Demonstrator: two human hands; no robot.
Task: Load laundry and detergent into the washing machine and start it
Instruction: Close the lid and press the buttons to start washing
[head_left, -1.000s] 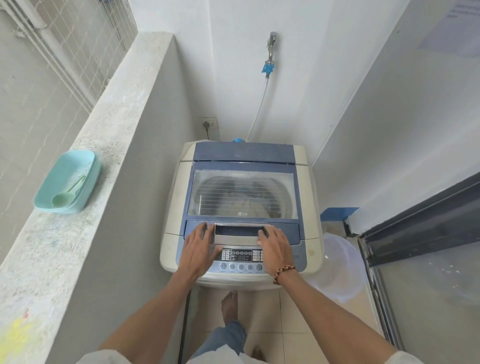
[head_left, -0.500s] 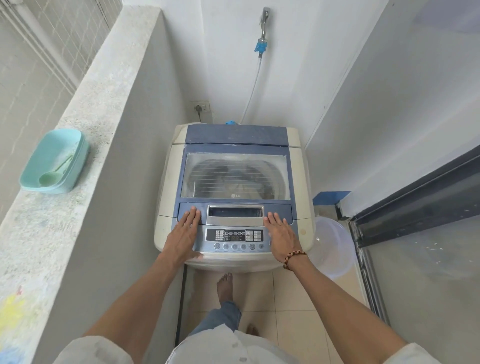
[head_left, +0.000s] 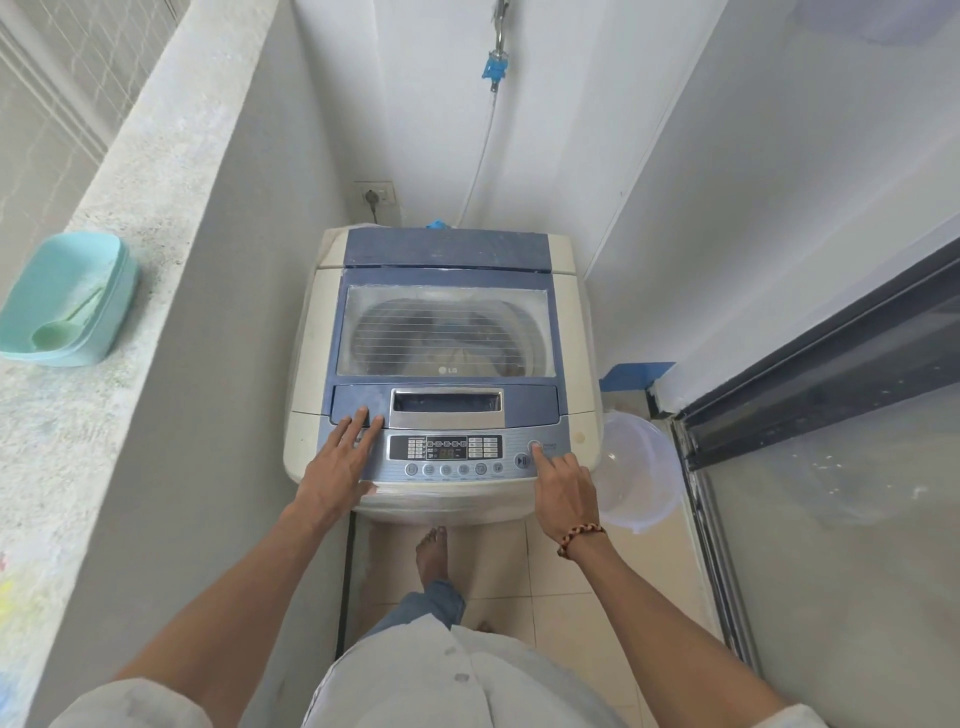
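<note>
Because the lid (head_left: 445, 332) is already down over the drum, with cloth showing dimly through its window, you are at the last part of the job: the washing machine (head_left: 441, 374) stands in the narrow corner ahead of you, against the back wall. Your right hand (head_left: 563, 486) has its forefinger stretched onto the round power button (head_left: 534, 446), the other fingers curled under and holding nothing. The display (head_left: 445, 453) shows faint red digits, so power seems to be on. Your left hand (head_left: 340, 460) lies flat on the panel's left end, fingers straight, likely to steady you. The start button (head_left: 521, 460) sits just beside your fingertip. On the ledge (head_left: 156, 208) to your left rests a teal tub (head_left: 104, 270) with a green scoop (head_left: 54, 332); a clear plastic basin (head_left: 644, 467) sits on the floor to the right.
</note>
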